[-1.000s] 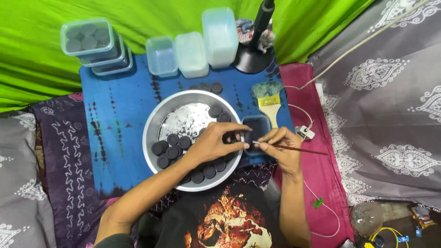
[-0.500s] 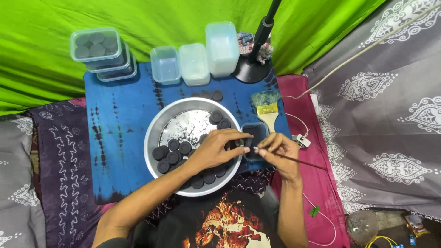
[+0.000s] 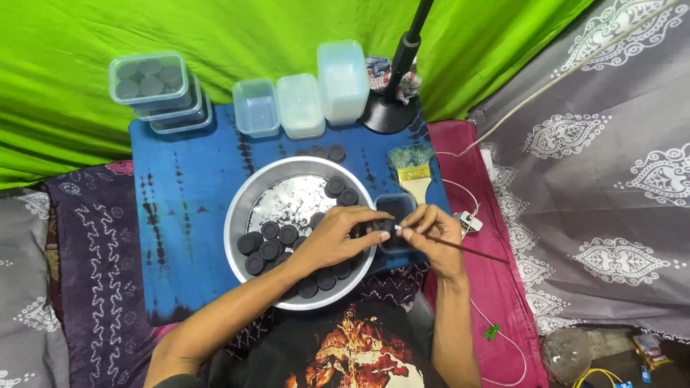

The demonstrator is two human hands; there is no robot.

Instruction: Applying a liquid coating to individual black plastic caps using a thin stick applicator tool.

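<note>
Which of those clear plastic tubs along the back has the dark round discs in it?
The clear plastic tub topping the stack at far left: dark round discs show through its lid. The open tub, lidded tub and tall stack beside it look empty.

The person wears a black shirt [image 3: 345, 359] printed on the chest with an orange, red and white flame-like graphic. Both forearms are bare to the elbow, no sleeves showing. The left hand [image 3: 330, 237] and right hand [image 3: 431, 230] carry no gloves, rings or watch.
</note>
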